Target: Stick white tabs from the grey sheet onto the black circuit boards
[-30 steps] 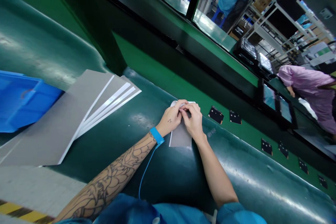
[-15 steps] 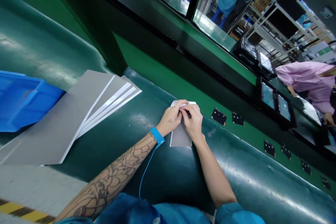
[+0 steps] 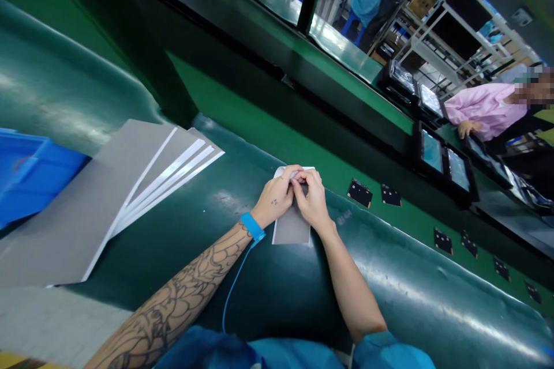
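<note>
A small grey sheet with white edges (image 3: pixel 291 232) lies on the green mat in front of me, its far end white and curled up. My left hand (image 3: pixel 276 195), with a blue strap and cord at its wrist, rests over the sheet's far left part. My right hand (image 3: pixel 313 198) meets it from the right. Both hands have fingers bent and thumbs close together, pinching at the sheet's white far end. The fingers cover the exact spot they grip. To the left, a fanned stack of larger grey sheets with white borders (image 3: pixel 125 167) lies on the mat.
A blue plastic bin (image 3: pixel 38 176) stands at the far left beside the stack. Several black circuit boards (image 3: pixel 359 193) lie along the green belt (image 3: pixel 242 121) beyond the mat. Black trays with screens (image 3: pixel 445 161) and a person in pink (image 3: pixel 480 109) are across the line.
My hands stay at the sheet's far end with small finger shifts; the right fingers bend closer to the left. The view has shifted slightly. The person in pink has moved upright.
</note>
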A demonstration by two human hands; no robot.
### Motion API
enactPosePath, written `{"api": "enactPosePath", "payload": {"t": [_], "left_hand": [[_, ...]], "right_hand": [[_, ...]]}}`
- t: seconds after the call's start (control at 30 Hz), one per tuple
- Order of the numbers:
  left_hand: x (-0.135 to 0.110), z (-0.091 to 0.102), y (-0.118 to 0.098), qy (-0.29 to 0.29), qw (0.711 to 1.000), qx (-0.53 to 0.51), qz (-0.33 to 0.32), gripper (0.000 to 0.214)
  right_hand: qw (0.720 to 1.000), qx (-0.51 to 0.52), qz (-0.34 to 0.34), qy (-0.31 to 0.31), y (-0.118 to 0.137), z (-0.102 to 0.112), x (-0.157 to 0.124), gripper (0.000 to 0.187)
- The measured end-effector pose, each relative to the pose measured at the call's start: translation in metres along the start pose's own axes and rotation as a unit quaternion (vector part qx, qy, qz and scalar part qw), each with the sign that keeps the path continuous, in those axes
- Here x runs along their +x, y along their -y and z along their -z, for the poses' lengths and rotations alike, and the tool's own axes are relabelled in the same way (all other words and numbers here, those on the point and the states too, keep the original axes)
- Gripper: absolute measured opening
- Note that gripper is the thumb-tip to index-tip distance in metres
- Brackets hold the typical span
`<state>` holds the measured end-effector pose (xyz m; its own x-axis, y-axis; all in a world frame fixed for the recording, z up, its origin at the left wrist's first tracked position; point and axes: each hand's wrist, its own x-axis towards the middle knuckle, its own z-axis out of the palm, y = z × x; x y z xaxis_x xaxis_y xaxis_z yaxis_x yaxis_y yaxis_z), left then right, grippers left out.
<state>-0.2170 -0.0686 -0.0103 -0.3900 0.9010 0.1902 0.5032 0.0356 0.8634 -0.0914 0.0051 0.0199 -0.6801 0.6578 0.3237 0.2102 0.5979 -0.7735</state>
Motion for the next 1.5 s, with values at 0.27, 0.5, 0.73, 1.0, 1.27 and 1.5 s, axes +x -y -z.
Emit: {"api": "enactPosePath", "payload": {"t": [0.27, 0.5, 0.73, 1.0, 1.27, 1.5], "left_hand": [[-0.002, 0.008, -0.007, -0.014, 1.0, 0.005, 0.011, 0.032], [-0.001, 0.017, -0.009, -0.008, 1.0, 0.01, 0.027, 0.034], [-0.004, 0.018, -0.003, 0.016, 0.998, 0.04, 0.037, 0.038], [-0.006, 0.02, -0.005, 0.012, 0.997, 0.065, 0.033, 0.037], [-0.007, 0.022, -0.01, 0.015, 0.996, 0.082, 0.04, 0.038], [-0.006, 0.021, -0.012, 0.007, 0.995, 0.095, 0.041, 0.037]], "right_hand": [[0.976, 0.034, -0.125, -0.173, -0.051, 0.069, -0.008, 0.028], [0.941, -0.077, -0.254, -0.21, -0.13, 0.204, -0.082, 0.053], [0.946, -0.121, -0.256, -0.156, -0.159, 0.197, -0.087, 0.038], [0.946, -0.151, -0.265, -0.107, -0.171, 0.211, -0.092, 0.026], [0.94, -0.181, -0.271, -0.096, -0.175, 0.215, -0.095, 0.021], [0.933, -0.192, -0.286, -0.101, -0.17, 0.218, -0.096, 0.019]]}}
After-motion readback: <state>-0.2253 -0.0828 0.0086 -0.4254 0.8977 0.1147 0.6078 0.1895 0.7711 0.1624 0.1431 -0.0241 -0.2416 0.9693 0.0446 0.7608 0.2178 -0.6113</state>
